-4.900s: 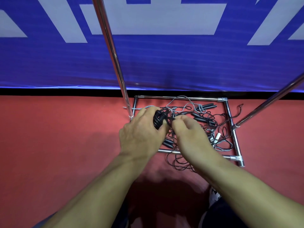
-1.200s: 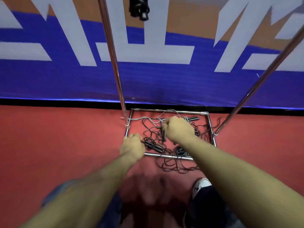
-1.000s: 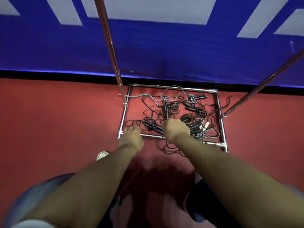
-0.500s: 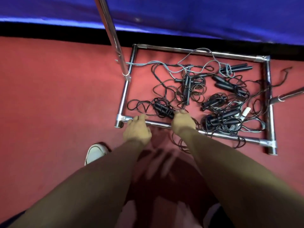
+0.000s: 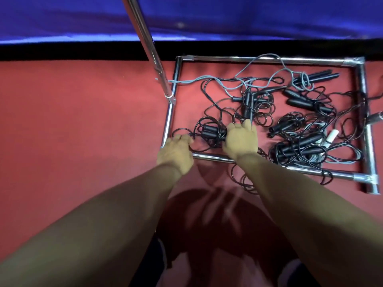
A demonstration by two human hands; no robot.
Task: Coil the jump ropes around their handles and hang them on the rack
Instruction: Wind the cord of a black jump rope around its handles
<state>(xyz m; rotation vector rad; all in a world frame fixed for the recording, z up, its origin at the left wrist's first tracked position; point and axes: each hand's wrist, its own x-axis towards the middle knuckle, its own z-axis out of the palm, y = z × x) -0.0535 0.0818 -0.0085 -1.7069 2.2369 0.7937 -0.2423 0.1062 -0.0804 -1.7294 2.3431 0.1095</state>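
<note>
Several jump ropes lie tangled on the red floor inside the rack's chrome base frame point(image 5: 209, 156). A black rope with its two handles point(image 5: 210, 131) side by side lies at the frame's near left corner. My right hand point(image 5: 241, 141) covers the right end of those handles, fingers curled down around them. To their left, my left hand point(image 5: 176, 154) curls its fingertips onto this rope's loose cord loop point(image 5: 182, 130). The fingertips of both hands are hidden.
The rack's chrome upright point(image 5: 145, 38) rises from the frame's left side, and a second pole point(image 5: 376, 117) enters at the right edge. More black ropes point(image 5: 300, 141), a grey-blue rope point(image 5: 207, 80) and a white handle point(image 5: 331, 135) fill the frame. A blue banner point(image 5: 207, 17) stands behind.
The view dropped from the banner to the floor. Both hands reached forward over the front bar: the right onto the black handles, the left onto the cord.
</note>
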